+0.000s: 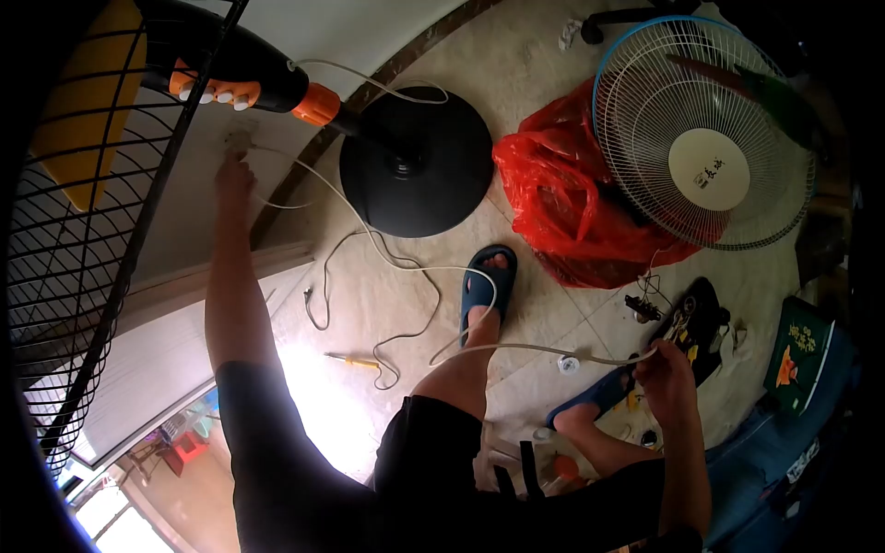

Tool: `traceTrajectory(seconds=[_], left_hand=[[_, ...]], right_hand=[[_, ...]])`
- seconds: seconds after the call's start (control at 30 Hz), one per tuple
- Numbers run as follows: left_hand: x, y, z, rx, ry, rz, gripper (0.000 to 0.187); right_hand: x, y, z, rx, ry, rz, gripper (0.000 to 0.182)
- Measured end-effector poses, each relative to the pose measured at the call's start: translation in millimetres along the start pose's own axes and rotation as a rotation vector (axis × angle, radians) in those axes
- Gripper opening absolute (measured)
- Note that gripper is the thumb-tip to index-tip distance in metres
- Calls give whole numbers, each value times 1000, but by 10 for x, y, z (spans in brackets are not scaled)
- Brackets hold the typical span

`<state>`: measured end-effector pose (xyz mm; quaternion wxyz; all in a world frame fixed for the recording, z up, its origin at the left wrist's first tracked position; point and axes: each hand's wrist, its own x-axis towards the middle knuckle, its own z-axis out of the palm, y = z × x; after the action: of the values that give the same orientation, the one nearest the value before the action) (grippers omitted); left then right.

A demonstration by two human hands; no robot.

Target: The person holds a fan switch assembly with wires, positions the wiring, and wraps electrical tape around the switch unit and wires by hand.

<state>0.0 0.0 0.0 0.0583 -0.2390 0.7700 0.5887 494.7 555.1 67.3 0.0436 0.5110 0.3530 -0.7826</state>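
Note:
My left hand (234,175) reaches to the wall at the upper left, its fingers closed on a plug (240,143) at a wall socket. Small and dim there, the prongs cannot be seen. From the plug a pale cord (406,267) runs down, loops over my left slipper (489,288) and crosses to the right. My right hand (666,373) pinches that cord near its other end. Beside my left arm stands a pedestal fan, with a black round base (419,170), an orange collar (316,105) and a control panel with white buttons (217,93).
A fan grille cover (710,170) rests on a red plastic bag (553,194) at the right. A yellow-handled screwdriver (352,360) lies on the tiles. Tape (569,365), a black tool bag (696,323) and a green box (798,355) are near my right hand. The fan's black cage (88,230) fills the left edge.

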Motion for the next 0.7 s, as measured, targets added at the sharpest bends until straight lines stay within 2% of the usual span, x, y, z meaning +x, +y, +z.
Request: traceTrajectory(seconds=[0.17, 0.27, 0.47, 0.57, 0.7], left_hand=[[16, 120, 134, -175, 35, -59, 31], [180, 37, 27, -250, 11, -60, 34], [361, -9, -2, -424, -128, -158, 33], [277, 62, 127, -366, -8, -127, 32], [430, 48, 16, -375, -4, -128, 30]], right_hand=[[45, 1, 2, 12, 14, -6, 18], [30, 20, 11, 1, -3, 6, 17], [35, -5, 39, 18, 9, 12, 17], [41, 4, 11, 3, -12, -4, 16], [50, 17, 14, -3, -10, 2, 16]])
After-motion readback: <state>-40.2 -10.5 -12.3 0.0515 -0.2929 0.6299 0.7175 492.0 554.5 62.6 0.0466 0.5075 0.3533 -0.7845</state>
